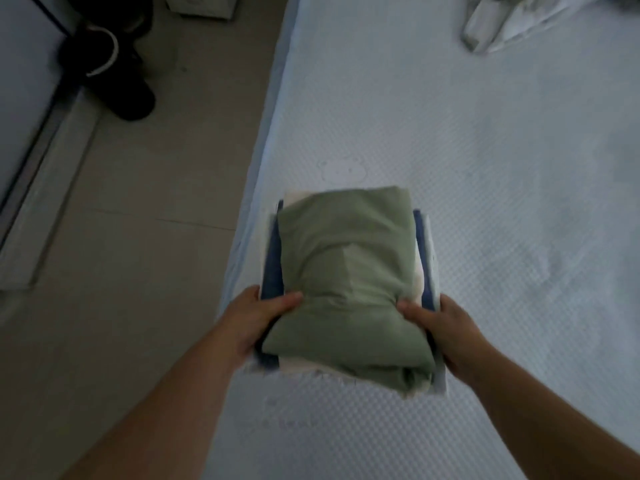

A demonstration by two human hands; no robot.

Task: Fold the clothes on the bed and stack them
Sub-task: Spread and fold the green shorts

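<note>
A stack of folded clothes sits near the left edge of the bed (pixel 485 168). A folded green garment (pixel 346 265) lies on top, with cream, blue (pixel 272 268) and white layers showing beneath it. My left hand (pixel 256 320) grips the stack's left side, thumb pressed on the green garment and fingers hidden under the pile. My right hand (pixel 446 327) grips the right side the same way, thumb on top. Whether the stack rests on the mattress or is lifted off it, I cannot tell.
A crumpled pale patterned cloth (pixel 512 22) lies at the bed's far right. Left of the bed is a tiled floor (pixel 138 202) with dark shoes (pixel 114 71) and a white box (pixel 201 5) by the wall.
</note>
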